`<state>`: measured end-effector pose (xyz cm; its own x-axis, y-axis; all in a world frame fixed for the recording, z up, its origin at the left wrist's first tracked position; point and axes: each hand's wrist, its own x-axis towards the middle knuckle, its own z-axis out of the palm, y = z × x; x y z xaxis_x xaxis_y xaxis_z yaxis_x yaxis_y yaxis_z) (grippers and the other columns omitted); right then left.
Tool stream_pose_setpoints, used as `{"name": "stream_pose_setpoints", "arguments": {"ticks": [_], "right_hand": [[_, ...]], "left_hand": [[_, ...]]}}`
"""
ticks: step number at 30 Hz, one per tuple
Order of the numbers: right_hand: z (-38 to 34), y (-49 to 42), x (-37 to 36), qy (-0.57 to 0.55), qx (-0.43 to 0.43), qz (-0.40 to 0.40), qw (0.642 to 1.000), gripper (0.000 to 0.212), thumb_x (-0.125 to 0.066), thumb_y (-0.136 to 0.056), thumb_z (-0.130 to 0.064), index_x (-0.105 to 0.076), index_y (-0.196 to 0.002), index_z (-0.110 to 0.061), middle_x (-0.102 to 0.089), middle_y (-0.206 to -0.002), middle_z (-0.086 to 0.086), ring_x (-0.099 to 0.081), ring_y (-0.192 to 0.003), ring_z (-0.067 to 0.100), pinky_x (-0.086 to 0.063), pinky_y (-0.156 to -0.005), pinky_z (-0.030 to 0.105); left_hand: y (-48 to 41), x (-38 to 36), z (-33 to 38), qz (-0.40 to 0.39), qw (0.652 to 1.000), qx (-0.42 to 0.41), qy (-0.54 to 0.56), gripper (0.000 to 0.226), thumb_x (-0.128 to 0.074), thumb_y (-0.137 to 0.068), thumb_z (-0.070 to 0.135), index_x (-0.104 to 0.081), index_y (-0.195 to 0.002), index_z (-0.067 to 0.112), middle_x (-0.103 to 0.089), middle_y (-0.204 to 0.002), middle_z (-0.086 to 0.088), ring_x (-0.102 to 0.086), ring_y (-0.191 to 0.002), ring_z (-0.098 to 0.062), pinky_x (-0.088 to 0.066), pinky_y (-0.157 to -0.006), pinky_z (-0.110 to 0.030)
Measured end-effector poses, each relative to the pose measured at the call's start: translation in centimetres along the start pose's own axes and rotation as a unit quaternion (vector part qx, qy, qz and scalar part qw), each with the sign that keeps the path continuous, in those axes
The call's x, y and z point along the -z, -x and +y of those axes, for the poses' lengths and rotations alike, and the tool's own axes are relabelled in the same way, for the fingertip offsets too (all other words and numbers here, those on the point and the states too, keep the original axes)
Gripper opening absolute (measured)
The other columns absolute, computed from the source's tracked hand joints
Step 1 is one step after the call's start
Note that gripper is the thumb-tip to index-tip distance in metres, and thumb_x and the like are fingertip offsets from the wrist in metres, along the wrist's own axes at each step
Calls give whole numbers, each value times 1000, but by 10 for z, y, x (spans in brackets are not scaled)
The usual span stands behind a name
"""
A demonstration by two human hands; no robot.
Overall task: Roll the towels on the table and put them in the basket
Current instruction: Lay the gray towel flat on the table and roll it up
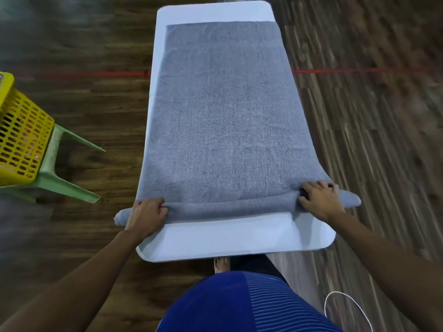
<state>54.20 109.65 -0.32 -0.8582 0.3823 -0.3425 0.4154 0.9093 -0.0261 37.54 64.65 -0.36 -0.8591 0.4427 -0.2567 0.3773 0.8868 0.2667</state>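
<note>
A grey towel (223, 111) lies spread lengthwise over the narrow white table (225, 240). Its near end is turned into a thin roll that runs across the table and sticks out past both side edges. My left hand (146, 215) grips the roll near its left end, fingers curled over the top. My right hand (321, 200) grips the roll near its right end in the same way. The yellow perforated basket (20, 135) stands at the far left on a green plastic stool (60, 178).
Dark wooden floor surrounds the table, with a red line (335, 71) of tape crossing it behind the table's middle. A white cable (347, 305) lies on the floor at the lower right. My bare foot (221, 263) shows under the table's near edge.
</note>
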Motion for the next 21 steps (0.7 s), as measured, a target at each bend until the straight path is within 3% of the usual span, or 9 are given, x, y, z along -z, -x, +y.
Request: {"name": "stream_pose_setpoints", "arguments": {"ticks": [3, 6, 8, 10, 13, 16, 19, 21], "right_hand": [[-7, -6, 1, -13, 10, 121, 993, 24, -69, -78, -12, -62, -101, -9, -57, -101, 15, -53, -92, 37, -41, -79, 48], [-17, 0, -5, -4, 25, 125, 992, 20, -69, -69, 0, -61, -87, -4, -57, -85, 15, -56, -80, 37, -45, -69, 47], [-21, 10, -15, 12, 28, 101, 994, 34, -72, -61, -6, -61, -94, -5, -60, -91, 14, -57, -86, 36, -46, -73, 46], [-22, 19, -26, 15, 50, 79, 996, 47, -66, -60, -13, -61, -106, -3, -62, -101, 14, -58, -96, 36, -46, -87, 49], [-19, 15, -29, -28, 51, 95, 994, 40, -57, -73, -6, -61, -112, -4, -64, -107, 14, -57, -103, 37, -42, -97, 51], [-15, 8, -19, -29, 37, 63, 997, 33, -66, -77, -11, -64, -109, -10, -68, -105, 11, -57, -103, 35, -40, -93, 48], [-10, 4, -6, -3, 29, -24, 999, 30, -51, -86, -31, -62, -111, -20, -67, -111, 5, -55, -109, 28, -33, -94, 41], [-5, 1, -3, -31, 5, -88, 996, 26, -43, -90, -36, -54, -111, -25, -66, -114, 5, -55, -111, 26, -31, -94, 40]], "left_hand": [[-7, -1, 5, 94, 994, 28, -57, 15, -63, -83, 18, -58, -94, 9, -58, -95, -13, -52, -89, -32, -42, -76, -47], [-6, -6, 15, 102, 994, -7, -30, 4, -61, -84, 9, -59, -84, 7, -60, -84, -13, -56, -80, -33, -42, -68, -43], [-1, -13, 16, 88, 996, -14, -18, 9, -59, -85, 9, -65, -87, 3, -65, -84, -14, -61, -79, -34, -47, -70, -43], [6, -19, 12, 38, 998, -27, -49, 32, -53, -81, 19, -67, -102, 0, -68, -98, -16, -63, -90, -33, -51, -80, -46], [9, -22, 1, -15, 994, -61, -92, 57, -45, -72, 26, -62, -121, 2, -65, -118, -15, -59, -109, -34, -47, -94, -49], [3, -14, -2, -5, 998, -44, -54, 39, -54, -76, 19, -67, -109, 6, -69, -106, -12, -62, -98, -30, -47, -90, -45], [-3, -2, 0, -30, 999, -39, -14, 25, -46, -79, 32, -66, -82, 18, -69, -79, -1, -60, -71, -18, -47, -73, -35], [-7, 4, -3, -73, 997, -25, 25, 28, -40, -80, 39, -61, -79, 21, -66, -73, 2, -58, -67, -17, -47, -73, -35]]}}
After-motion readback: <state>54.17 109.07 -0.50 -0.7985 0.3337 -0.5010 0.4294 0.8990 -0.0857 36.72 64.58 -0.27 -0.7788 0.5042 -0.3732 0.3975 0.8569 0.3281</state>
